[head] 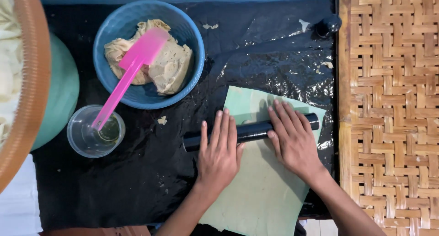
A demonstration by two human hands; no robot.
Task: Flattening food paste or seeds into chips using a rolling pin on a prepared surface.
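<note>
A black cylindrical roller (pixel 250 132) lies across a pale green flat sheet (pixel 263 185) spread on black plastic sheeting (pixel 137 190). My left hand (pixel 219 153) rests palm down on the roller's left part, fingers straight and together. My right hand (pixel 292 137) presses flat on its right part, fingers spread over the sheet's upper edge. Both ends of the roller stick out past my hands.
A blue bowl (pixel 192 39) of beige dough with a pink spatula (pixel 130 69) sits at the back. The spatula's handle reaches into a clear plastic cup (pixel 80 140). A woven bamboo mat (pixel 388 103) lies right; a round tray (pixel 32 94) and green lid stand left.
</note>
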